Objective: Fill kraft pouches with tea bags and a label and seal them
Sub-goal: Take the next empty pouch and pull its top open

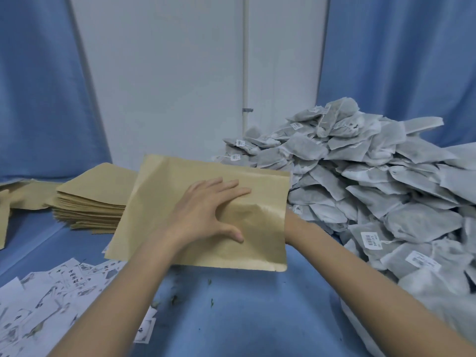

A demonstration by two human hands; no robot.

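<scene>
Filling stage: left hand (206,215) flat, fingers spread, on kraft pouch (180,181); right hand unseen inside pouch, grip untellable. Next: tea bags (373,181), 3 o'clock.

Blue-covered bench (244,318) | far left: stack of flat kraft pouches (95,202) | near left: scattered printed labels (51,300) | right: big heap of tea bags (373,202) | centre: green tea crumbs (210,282)
</scene>
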